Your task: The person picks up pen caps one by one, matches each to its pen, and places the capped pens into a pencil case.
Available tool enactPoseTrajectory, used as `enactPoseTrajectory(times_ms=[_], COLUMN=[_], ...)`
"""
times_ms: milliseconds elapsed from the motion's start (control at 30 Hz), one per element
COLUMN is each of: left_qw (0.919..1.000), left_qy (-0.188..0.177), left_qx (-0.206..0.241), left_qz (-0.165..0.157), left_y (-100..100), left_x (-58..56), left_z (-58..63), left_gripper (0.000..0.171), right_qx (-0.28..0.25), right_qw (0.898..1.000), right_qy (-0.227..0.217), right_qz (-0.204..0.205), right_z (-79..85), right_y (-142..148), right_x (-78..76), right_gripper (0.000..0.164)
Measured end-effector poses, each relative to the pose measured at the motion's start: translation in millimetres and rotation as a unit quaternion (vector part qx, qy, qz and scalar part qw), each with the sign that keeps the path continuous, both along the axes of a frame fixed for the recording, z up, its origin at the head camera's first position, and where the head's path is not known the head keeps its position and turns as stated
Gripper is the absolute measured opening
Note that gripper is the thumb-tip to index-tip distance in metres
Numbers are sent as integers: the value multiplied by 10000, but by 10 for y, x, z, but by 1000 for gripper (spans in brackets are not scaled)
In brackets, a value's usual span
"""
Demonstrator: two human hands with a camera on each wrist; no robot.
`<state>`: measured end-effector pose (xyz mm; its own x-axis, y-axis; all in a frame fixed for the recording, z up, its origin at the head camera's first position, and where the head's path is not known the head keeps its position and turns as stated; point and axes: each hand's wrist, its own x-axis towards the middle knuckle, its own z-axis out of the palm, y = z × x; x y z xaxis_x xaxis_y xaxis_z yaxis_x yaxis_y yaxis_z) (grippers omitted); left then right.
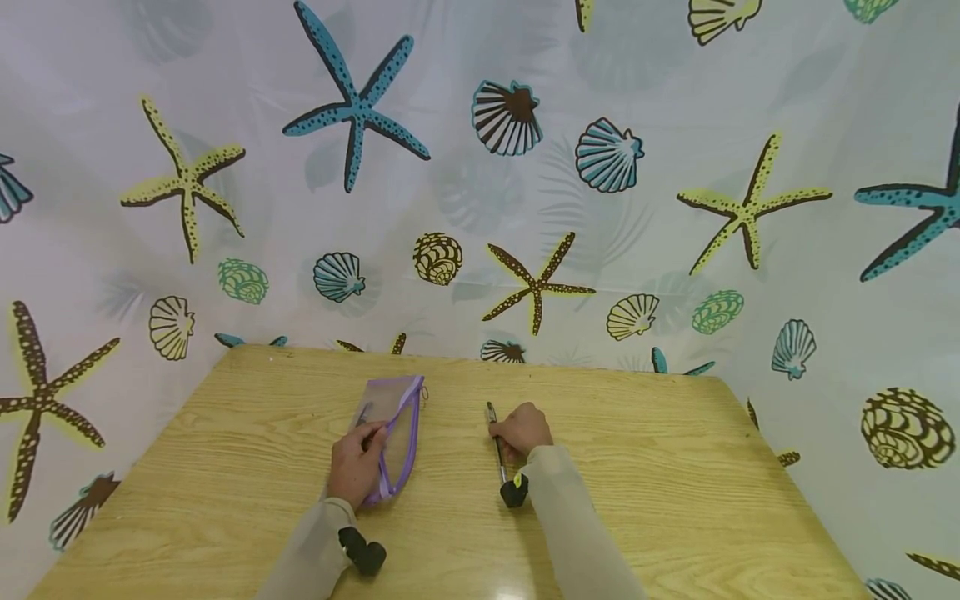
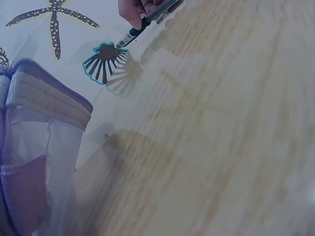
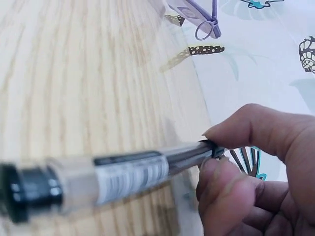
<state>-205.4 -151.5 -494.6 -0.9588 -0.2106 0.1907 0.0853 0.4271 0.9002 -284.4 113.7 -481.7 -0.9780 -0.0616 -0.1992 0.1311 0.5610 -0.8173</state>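
My left hand (image 1: 354,468) pinches a mesh zip pouch (image 1: 389,395) with purple trim by its upper edge, left of the table's middle. Its open side shows as a gap between the purple edges, and a small dark shape shows through the mesh. In the left wrist view the pouch (image 2: 64,147) fills the left side. To its right, my right hand (image 1: 527,429) grips a clear-barrelled pen (image 1: 492,412) with dark ends between thumb and fingers. The right wrist view shows the pen (image 3: 130,174) close up, a barcode label on its barrel.
Both hands are over a light wood table (image 1: 675,467). A white curtain (image 1: 465,192) printed with starfish and shells hangs behind the table and along its sides. A ring pull (image 3: 206,30) hangs at the pouch's corner. Dark wrist cameras (image 1: 363,552) sit at both cuffs.
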Motion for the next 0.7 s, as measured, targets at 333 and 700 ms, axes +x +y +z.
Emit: enactPoseTrajectory(times_ms=[333, 700], left_qw=[10000, 10000], left_qy=[52, 17], left_qx=[-60, -6], left_qz=[45, 43], left_y=[3, 12], left_x=[-7, -6], left_z=[-5, -9], left_gripper=[22, 23], right_qx=[-246, -1377], right_qw=[9993, 9897], right_qy=[257, 380], right_qz=[116, -16], right_z=[53, 11], right_y=[-19, -17], right_x=[13, -6], right_gripper=[25, 14])
